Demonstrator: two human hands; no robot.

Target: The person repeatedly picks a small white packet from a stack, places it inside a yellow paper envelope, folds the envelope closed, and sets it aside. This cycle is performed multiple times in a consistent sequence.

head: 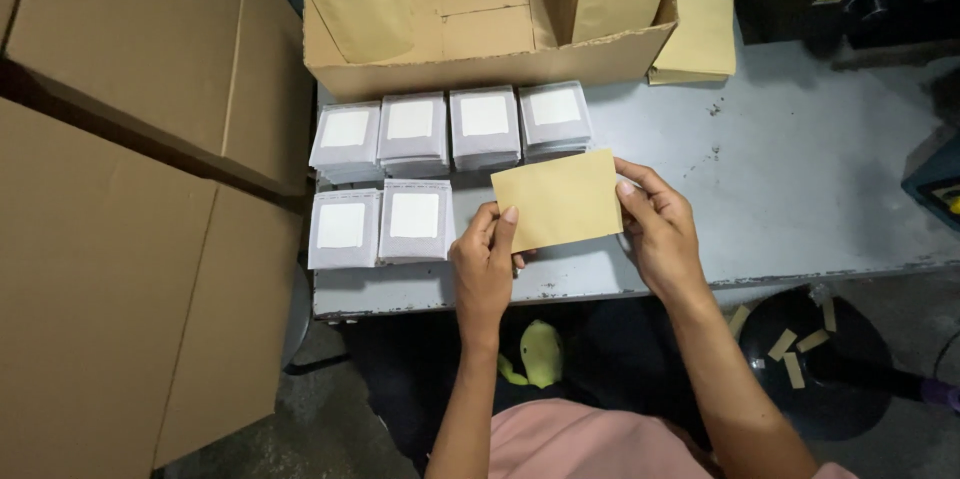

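Both hands pinch a flat kraft paper pouch [558, 201]: left hand [484, 257] grips its lower left corner, right hand [655, 224] its right edge, above the grey worktable's [800, 189] front edge, beside six stacks of white-windowed sachets [415, 174].

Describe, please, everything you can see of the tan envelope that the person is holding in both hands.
The tan envelope is a flat, plain rectangle of what looks like kraft paper, unprinted on the side facing up and uncreased. It is held level over the grey table, slightly tilted, its right end higher. The left hand pinches its lower left corner; the right hand grips its right edge. It partly covers the space beside the stacks of white pouches. Whether it is filled or sealed cannot be seen.
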